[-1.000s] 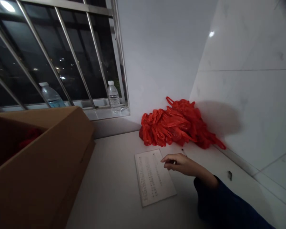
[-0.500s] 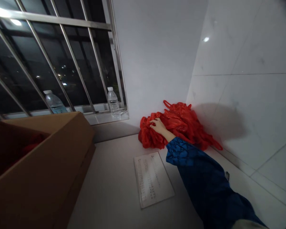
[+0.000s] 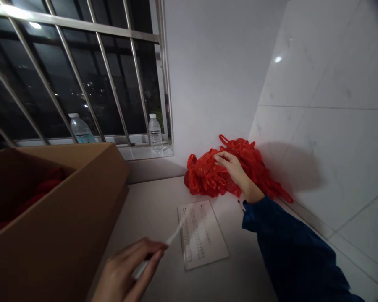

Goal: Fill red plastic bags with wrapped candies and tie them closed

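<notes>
In the lower middle, my left hand [image 3: 130,270] is closed, with thumb and fingers pinching a thin white stick [image 3: 174,233]. The stick looks blurred, and its exact kind cannot be made out. Its tip reaches over a printed white sheet or booklet [image 3: 204,241] lying flat on the white surface. My right hand [image 3: 231,165], in a blue sleeve, is at a crumpled heap of red plastic bags [image 3: 206,178] in the corner. Its fingertips are drawn together at a bag of the heap; the exact contact is partly hidden.
A tall open cardboard box [image 3: 78,201] with red things inside stands on the left. Two clear bottles are at the barred window: one bottle [image 3: 156,136] on the sill, another bottle [image 3: 81,131] behind the box. Tiled wall [image 3: 327,147] bounds the right side.
My left hand has come into view holding the white stick. My right hand has shifted right across the red bags, and some of the heap's left part has changed shape.
</notes>
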`<action>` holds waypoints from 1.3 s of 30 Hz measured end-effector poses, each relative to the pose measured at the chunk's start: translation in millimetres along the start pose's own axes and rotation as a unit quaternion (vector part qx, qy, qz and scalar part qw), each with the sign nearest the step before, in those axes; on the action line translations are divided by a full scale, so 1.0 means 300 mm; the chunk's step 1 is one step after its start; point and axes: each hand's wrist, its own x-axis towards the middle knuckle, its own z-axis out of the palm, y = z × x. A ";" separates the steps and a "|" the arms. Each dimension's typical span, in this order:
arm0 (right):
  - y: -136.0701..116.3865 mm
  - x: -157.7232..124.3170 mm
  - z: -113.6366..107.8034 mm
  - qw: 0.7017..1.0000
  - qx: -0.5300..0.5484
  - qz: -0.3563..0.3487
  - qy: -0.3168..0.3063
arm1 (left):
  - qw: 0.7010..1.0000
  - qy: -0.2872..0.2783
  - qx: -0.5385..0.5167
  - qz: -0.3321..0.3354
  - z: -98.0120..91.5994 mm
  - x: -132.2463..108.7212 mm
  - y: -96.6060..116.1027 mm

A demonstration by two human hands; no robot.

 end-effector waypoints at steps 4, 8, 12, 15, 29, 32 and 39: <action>-0.086 -0.100 0.013 0.995 0.086 0.020 -0.037 | 0.996 0.009 -0.056 -0.072 0.098 0.177 0.001; -0.130 -0.201 0.056 0.986 0.134 0.055 -0.081 | 0.988 0.034 -0.111 -0.101 0.213 0.349 -0.025; -0.159 -0.284 0.070 0.981 0.120 0.091 -0.126 | 0.987 -0.011 -0.133 -0.089 0.290 0.437 -0.060; -0.169 -0.328 0.055 0.973 0.164 0.074 -0.144 | 0.978 -0.014 -0.192 -0.079 0.313 0.442 -0.085; -0.036 -0.494 0.161 0.929 -0.292 0.006 -0.229 | 0.870 0.084 -0.432 -0.223 0.285 0.291 -0.132; -0.054 -0.438 0.092 0.928 -0.331 0.000 -0.172 | 0.867 0.072 -0.433 -0.236 0.242 0.278 -0.149; -0.104 -0.405 0.044 0.941 -0.260 -0.061 -0.208 | 0.909 -0.153 -0.291 -0.256 0.159 0.217 -0.109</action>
